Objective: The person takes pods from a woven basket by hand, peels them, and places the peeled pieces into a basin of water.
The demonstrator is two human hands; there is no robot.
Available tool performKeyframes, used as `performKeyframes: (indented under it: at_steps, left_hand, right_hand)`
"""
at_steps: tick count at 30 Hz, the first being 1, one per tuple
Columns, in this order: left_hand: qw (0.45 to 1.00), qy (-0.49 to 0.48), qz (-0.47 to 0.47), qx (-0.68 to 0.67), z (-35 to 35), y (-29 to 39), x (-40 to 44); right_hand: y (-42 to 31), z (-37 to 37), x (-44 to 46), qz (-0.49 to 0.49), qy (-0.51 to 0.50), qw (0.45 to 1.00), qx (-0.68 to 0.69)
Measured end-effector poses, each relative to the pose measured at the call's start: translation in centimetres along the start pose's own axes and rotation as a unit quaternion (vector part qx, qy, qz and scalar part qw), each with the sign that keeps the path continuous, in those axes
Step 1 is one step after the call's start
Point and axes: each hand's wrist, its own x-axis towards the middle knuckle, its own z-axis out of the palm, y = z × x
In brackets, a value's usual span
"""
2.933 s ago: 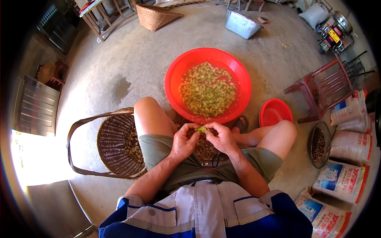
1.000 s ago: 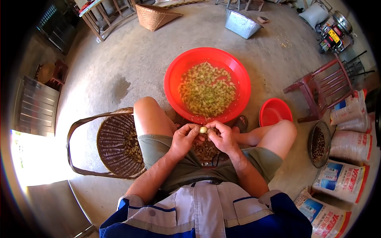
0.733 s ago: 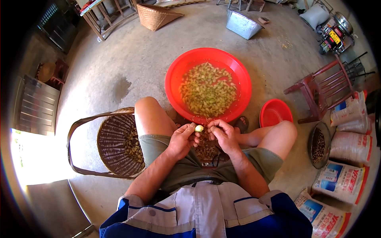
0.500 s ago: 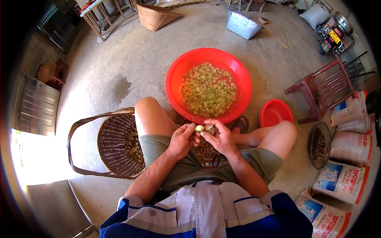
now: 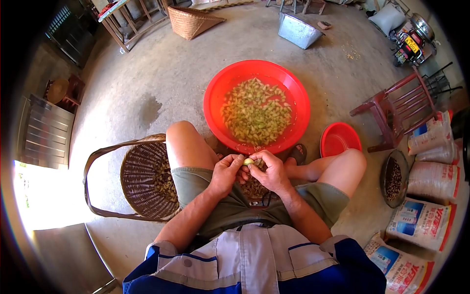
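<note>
Piece (image 5: 248, 161): small, rounded, pale yellow-green, smooth with a slight sheen on its exposed face; located between the fingertips of the left hand (image 5: 225, 172) and the right hand (image 5: 271, 171), near the closest edge of the large red basin (image 5: 209, 105)
Left grip: thumb and fingertips narrow, pinching the left side of the piece; other fingers curled below it
Right grip: thumb and fingertips narrow, closed on the right side of the piece; detail beneath the thumb too small to tell
Large basin: round, smooth, flared rim, plastic in appearance; many pale green pieces (image 5: 254, 110) lie in clear liquid inside
Wicker basket (image 5: 138, 182): dark brown, close-woven, round mouth, tall arched handle; beside the left leg (image 5: 188, 147); small tan pieces (image 5: 165, 182) inside
Scraps (image 5: 253, 187): brown, dry, flaky; heaped between the legs, below the hands
Small red basin (image 5: 338, 137): smooth, round; just beside the right knee (image 5: 351, 161)
Pan (image 5: 394, 157): dark, round, shallow; holds speckled grains (image 5: 393, 181)
Chair (image 5: 399, 108): reddish-brown, slatted back
Metal tub (image 5: 298, 30): silver-grey, tapered walls
Sacks (image 5: 422, 223): white with blue panels; large red characters, not reliably legible
Motorcycle plate (image 5: 411, 44): yellow, dark characters; too small to read with certainty
</note>
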Motion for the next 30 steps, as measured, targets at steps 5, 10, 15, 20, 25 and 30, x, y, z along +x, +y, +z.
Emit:
performKeyframes:
  at_steps: [5,10,15,20,25,30]
  left_hand:
    - [0.999,0.003,0.018,0.03,0.1,0.0,-0.1]
    - [1.0,0.011,-0.009,-0.001,0.0,0.3,-0.1]
    - [0.995,0.011,-0.031,-0.092,-0.6,0.4,0.1]
    - [0.997,0.05,-0.008,-0.062,0.2,0.9,0.8]
    - [0.998,0.0,0.055,-0.021,1.6,3.7,3.2]
    - [0.986,0.005,0.088,0.142,1.0,4.6,3.5]
  right_hand:
    - [0.4,-0.3,0.0,-0.019,-0.014,0.999,-0.032]
    - [0.5,-0.1,-0.4,0.091,-0.019,0.992,0.086]
    - [2.9,-0.2,-0.6,0.165,-0.027,0.986,-0.019]
    - [4.6,0.5,-2.3,0.117,-0.203,0.944,-0.231]
    - [6.0,2.8,-3.6,0.112,-0.279,0.918,-0.258]
    - [6.9,3.2,-4.3,0.13,-0.295,0.903,-0.283]
